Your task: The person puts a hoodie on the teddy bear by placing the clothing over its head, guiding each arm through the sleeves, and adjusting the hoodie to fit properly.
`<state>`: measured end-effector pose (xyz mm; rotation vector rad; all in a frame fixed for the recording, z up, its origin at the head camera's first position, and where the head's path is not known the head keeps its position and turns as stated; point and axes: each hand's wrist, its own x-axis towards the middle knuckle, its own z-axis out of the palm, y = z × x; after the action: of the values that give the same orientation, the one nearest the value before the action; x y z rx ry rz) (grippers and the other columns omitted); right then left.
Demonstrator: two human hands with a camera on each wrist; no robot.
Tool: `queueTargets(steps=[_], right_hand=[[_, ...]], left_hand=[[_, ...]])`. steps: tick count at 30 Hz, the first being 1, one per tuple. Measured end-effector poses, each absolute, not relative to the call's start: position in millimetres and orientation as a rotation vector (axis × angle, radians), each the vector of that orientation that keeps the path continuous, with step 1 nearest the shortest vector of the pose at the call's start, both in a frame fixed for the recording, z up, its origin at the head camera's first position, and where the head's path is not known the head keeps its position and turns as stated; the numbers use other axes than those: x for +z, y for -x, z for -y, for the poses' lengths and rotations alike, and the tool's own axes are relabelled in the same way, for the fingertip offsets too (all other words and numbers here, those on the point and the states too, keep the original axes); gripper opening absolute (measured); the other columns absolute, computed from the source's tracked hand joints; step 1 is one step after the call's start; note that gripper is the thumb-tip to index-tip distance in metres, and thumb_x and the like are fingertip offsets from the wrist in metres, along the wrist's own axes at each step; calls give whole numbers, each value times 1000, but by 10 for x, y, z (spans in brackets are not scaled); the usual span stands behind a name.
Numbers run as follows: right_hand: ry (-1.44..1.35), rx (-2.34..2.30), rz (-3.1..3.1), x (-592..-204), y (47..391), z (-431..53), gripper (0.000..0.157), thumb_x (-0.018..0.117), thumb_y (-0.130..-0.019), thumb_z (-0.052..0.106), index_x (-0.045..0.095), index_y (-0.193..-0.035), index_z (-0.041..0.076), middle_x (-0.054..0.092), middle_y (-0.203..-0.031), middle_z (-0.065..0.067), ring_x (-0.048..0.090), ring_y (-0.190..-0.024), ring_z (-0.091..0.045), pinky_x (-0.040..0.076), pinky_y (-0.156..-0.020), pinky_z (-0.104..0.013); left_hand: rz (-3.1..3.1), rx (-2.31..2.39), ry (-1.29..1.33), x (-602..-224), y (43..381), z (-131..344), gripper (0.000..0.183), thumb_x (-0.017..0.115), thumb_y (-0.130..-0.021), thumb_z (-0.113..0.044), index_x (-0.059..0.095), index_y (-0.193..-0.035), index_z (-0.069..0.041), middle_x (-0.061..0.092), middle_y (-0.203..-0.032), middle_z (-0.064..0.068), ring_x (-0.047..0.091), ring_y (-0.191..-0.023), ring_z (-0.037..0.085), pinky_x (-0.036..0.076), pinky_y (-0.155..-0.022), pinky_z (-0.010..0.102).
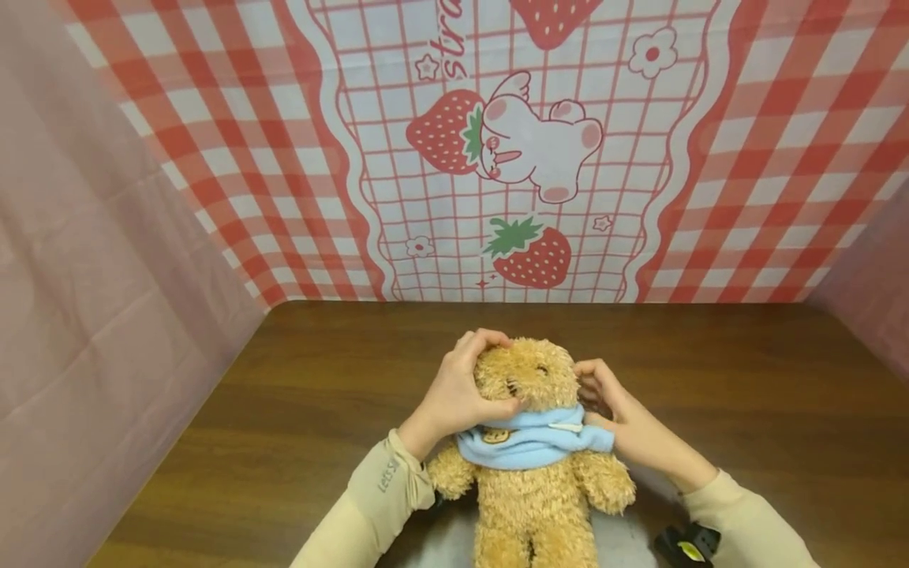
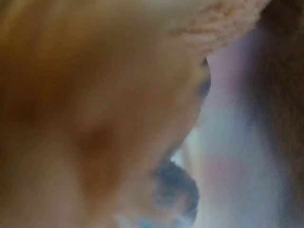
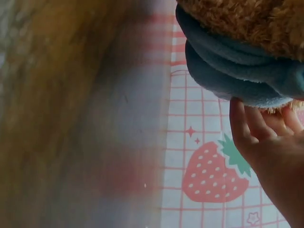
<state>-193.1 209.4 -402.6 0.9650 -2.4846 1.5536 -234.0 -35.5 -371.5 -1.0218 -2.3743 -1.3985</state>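
Observation:
A tan plush teddy bear (image 1: 533, 505) faces up toward the head camera, its fur curly. Bunched round its neck is a light blue fleece garment (image 1: 525, 446) with a small yellow badge. My left hand (image 1: 461, 390) grips the bear's head from the left, thumb across the muzzle and fingers over the top. On the other side my right hand (image 1: 621, 414) holds the garment's edge beside the neck, fingers curled behind the head. The right wrist view shows those fingers (image 3: 242, 123) at the blue fabric's rim. Blurred tan shapes fill most of the left wrist view.
A dark brown wooden table (image 1: 298, 410) lies under the bear. Behind it hangs a red-and-white checked cloth (image 1: 753, 158) with strawberries, and a pale pink curtain (image 1: 106, 276) hangs at left. A black device (image 1: 689, 544) sits by the right wrist.

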Motion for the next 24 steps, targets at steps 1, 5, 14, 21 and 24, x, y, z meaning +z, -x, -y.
queueTargets(steps=[1,5,14,21,24], right_hand=[[-979,1634,2456,-4030,1931,-2094,46,38,-87,-11,25,-129,4,31,-135,-19,31,-123,3,30,-94,-12],[-1096,1736,2329,-4056,1945,-2080,62,32,-82,-17,15,-140,0,18,-145,5,17,-130,7,24,-96,-8],[-878,1760,2411,-4030,1993,-2131,42,30,-96,1,26,-136,-12,23,-147,-2,30,-123,6,32,-91,-9],[-606,1611,2686,-3997,2005,-2150,47,38,-98,20,30,-138,-5,20,-145,-26,24,-130,-44,33,-97,-49],[-591,1569,2697,-3994,2010,-2152,48,40,-98,20,31,-137,-5,22,-144,-25,28,-128,-43,34,-95,-49]], left_hand=[[2390,-1403,1021,-3722,2334,347,60,79,-63,-21,50,-116,-22,51,-106,-3,47,-92,10,43,-79,30],[2453,-1383,976,-3725,2312,321,62,80,-64,-28,49,-118,-26,49,-106,-3,46,-92,11,42,-78,32],[2631,-1333,848,-3798,2377,251,67,69,-72,-53,44,-129,-30,48,-124,-5,41,-111,12,41,-91,36],[2532,-1437,927,-3838,2461,340,47,51,-88,-47,47,-128,-23,48,-127,-6,47,-114,11,41,-93,36],[2452,-1478,901,-3792,2448,406,35,53,-90,-38,53,-119,-18,51,-118,-4,51,-106,14,44,-88,37]])
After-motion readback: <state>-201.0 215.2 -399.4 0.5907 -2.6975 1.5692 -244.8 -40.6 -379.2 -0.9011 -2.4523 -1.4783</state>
